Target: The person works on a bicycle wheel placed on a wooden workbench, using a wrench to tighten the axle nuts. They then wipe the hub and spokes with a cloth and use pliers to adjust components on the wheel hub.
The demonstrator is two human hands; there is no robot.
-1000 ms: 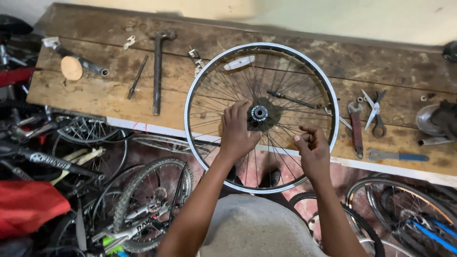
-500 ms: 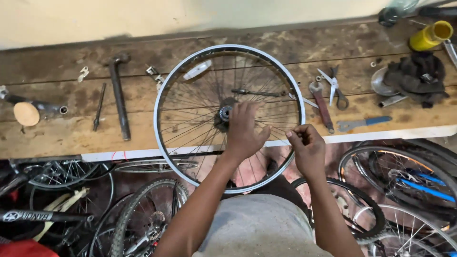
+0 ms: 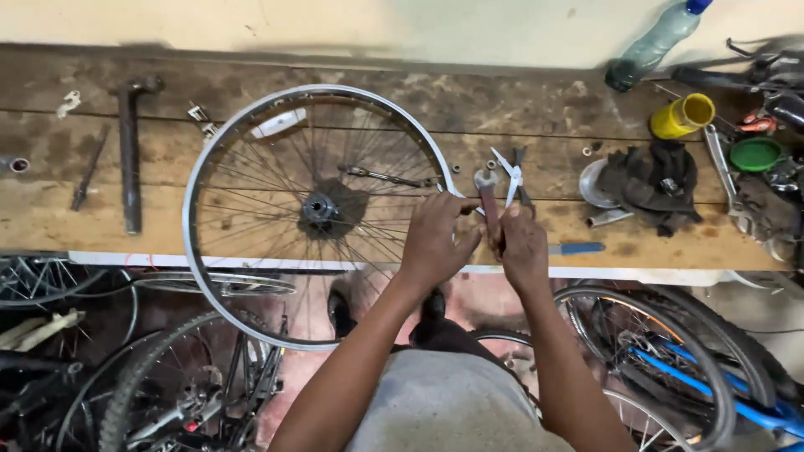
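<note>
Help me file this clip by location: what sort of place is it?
Most likely a bicycle repair workshop. A spoked wheel lies on a worn wooden workbench strewn with tools such as a wrench, and more bicycle wheels crowd the floor below.

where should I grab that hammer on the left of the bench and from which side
Probably the hammer's long straight handle, about midway, coming down from above. It lies flat on the workbench, head toward the wall, with bare wood on both sides for fingers to close around.

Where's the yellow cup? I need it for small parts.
In the head view, the yellow cup lies at the workbench's far right, below the plastic bottle, beside the green lid.
</note>
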